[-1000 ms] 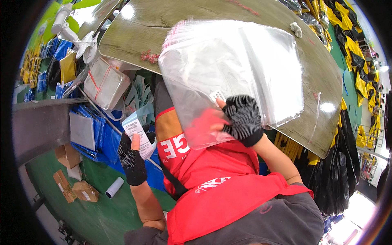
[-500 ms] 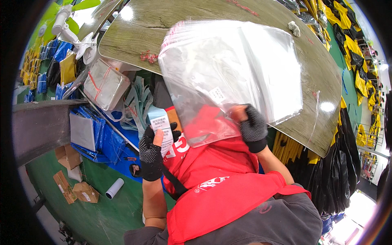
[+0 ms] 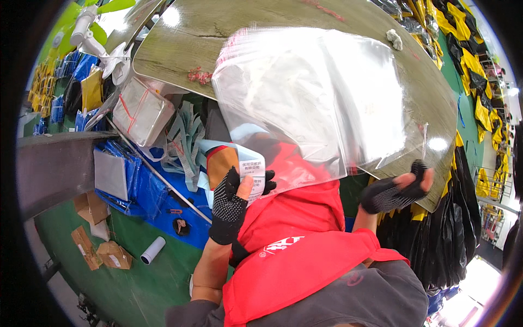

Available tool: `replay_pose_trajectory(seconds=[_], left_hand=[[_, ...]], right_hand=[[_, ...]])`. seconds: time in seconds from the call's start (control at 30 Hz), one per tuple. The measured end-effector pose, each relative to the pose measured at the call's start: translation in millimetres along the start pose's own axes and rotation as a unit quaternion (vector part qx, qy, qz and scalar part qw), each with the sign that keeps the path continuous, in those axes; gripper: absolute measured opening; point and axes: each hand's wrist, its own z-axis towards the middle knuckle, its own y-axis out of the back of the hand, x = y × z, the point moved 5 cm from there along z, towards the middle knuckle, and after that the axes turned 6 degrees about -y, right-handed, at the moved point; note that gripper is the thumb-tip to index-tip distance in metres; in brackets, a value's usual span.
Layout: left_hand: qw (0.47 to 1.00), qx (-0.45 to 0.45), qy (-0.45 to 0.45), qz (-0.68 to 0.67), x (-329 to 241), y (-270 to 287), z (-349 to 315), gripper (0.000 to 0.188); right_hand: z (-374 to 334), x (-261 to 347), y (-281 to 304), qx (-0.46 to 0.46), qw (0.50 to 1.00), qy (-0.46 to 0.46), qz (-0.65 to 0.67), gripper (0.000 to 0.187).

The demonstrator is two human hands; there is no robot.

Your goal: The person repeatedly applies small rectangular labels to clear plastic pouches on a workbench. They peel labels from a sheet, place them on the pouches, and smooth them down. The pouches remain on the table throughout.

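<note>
My left hand [image 3: 231,204] is closed around a strip of white printed labels [image 3: 251,173], thumb on top. From the hand the pale blue backing strip [image 3: 218,146] loops away to the left. Just beyond lies a stack of clear plastic bags [image 3: 272,82] on the table [image 3: 185,49], the near corner of the top bag overhanging toward my red apron [image 3: 305,207]. At the right table edge, my right hand [image 3: 397,188] is open, apart from the bags, with nothing visible in it. Both hands wear black dotted gloves with some fingertips bare.
Left of the table sit a tied bundle of clear bags [image 3: 144,111], a heap of pale strips [image 3: 185,141] and blue packages [image 3: 128,169]. Cardboard boxes [image 3: 114,254] lie on the green floor. Black and yellow bags [image 3: 436,240] hang at right. A green-bladed fan [image 3: 84,30] stands far left.
My left hand has moved right with the labels. My right hand has left the bags and moved right to the table edge. The label seen on the top bag no longer shows there.
</note>
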Motion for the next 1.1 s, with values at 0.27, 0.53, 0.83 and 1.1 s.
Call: replay_pose_trajectory(seconds=[0.27,0.53,0.83,1.1], left_hand=[[0.985,0.073,-0.014,0.158,-2.2,1.5,-4.9,0.03],[0.958,0.103,0.002,0.267,2.1,12.9,-8.1,0.029],[0.988,-0.059,0.008,0.144,4.1,80.7,-9.7,0.031],[0.983,-0.137,-0.063,0.104,-22.0,95.6,-11.6,0.033]], right_hand=[[-85.3,105.7,-54.8,0.606,0.652,-0.14,0.433,0.034],[-80.7,101.1,-68.1,0.656,0.626,-0.031,0.42,0.025],[-51.0,96.5,-92.5,0.405,0.834,0.329,0.179,0.02],[-121.4,63.8,-67.7,0.543,0.756,0.329,0.16,0.022]])
